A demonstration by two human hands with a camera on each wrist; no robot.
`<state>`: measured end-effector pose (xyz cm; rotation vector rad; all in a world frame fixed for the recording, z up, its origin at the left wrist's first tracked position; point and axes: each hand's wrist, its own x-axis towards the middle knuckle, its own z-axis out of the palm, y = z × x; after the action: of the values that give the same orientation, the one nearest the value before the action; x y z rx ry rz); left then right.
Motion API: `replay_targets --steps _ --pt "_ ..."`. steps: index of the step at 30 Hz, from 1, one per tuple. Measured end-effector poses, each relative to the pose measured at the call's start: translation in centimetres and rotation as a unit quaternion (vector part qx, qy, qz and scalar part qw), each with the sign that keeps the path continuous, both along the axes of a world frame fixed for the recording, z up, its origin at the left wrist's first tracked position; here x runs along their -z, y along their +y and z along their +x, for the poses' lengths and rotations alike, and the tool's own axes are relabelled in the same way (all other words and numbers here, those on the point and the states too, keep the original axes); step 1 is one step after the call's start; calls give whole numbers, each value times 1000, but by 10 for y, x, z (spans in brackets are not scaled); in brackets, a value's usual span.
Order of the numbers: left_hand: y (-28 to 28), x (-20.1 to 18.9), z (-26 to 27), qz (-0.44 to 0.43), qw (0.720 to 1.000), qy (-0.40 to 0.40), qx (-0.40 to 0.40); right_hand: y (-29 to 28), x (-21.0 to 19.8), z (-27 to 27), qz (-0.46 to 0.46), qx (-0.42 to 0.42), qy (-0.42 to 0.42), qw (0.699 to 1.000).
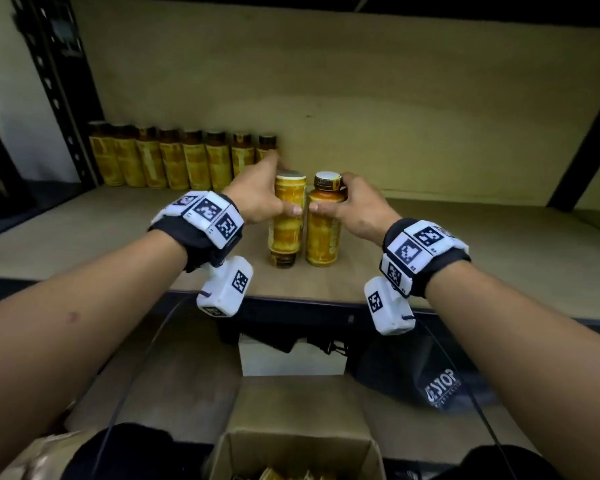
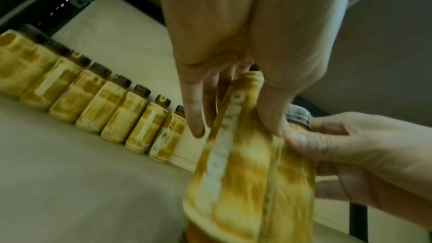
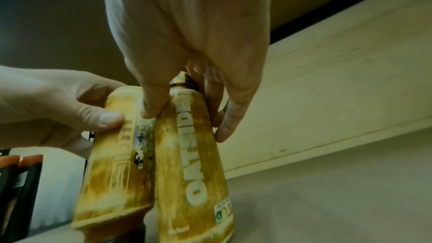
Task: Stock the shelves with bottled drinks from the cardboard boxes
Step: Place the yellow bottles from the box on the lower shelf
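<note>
Two yellow-labelled drink bottles stand side by side near the front of the wooden shelf (image 1: 465, 258). My left hand (image 1: 264, 197) grips the left bottle (image 1: 286, 223) round its upper body; that bottle is upside down, its dark cap at the bottom. My right hand (image 1: 355, 202) holds the right bottle (image 1: 323, 233) at its shoulder and white cap; it stands upright. The bottles touch. In the left wrist view my left hand (image 2: 233, 90) wraps the left bottle (image 2: 233, 173). In the right wrist view my right hand (image 3: 187, 84) pinches the right bottle (image 3: 194, 163).
A row of several matching bottles (image 1: 184, 161) lines the shelf's back left, against the board. The black shelf upright (image 1: 59, 95) stands at the far left. An opened cardboard box (image 1: 291, 452) with yellow bottles sits below, in front of me.
</note>
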<state>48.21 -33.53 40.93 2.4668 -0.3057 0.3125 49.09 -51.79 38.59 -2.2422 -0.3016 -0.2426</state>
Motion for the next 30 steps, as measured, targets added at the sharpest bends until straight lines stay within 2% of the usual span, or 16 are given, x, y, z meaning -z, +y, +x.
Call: replay_targets --steps 3,6,9,12,13,15,17,19,21,24,26,30 --pt "8 -19 3 53 996 71 18 -4 2 9 -3 -12 4 1000" --pt "22 -36 1 179 976 126 19 -8 10 14 10 -15 3 1000" --pt "42 -36 0 298 935 190 -6 -6 10 16 5 -12 11 1000" --pt "50 -10 1 386 879 278 1 -6 7 12 9 -9 16 1000" --pt "49 0 1 398 871 289 6 -5 7 11 12 -9 16 1000" --pt "46 9 2 382 883 270 11 -5 6 9 17 -11 19 1000" --pt "44 8 7 324 915 238 26 -6 6 9 17 -10 19 1000" --pt "44 8 16 221 951 211 39 -5 7 12 11 -2 7 1000" --pt "40 15 30 82 979 186 30 -2 7 17 1 13 -1 1000" --pt "27 23 48 -54 985 165 -9 5 3 27 -20 34 6 999" --pt "18 26 61 -77 982 171 -5 9 0 36 -29 41 12 999" --pt "5 27 98 -48 989 138 -14 13 -9 66 -57 42 31 997"
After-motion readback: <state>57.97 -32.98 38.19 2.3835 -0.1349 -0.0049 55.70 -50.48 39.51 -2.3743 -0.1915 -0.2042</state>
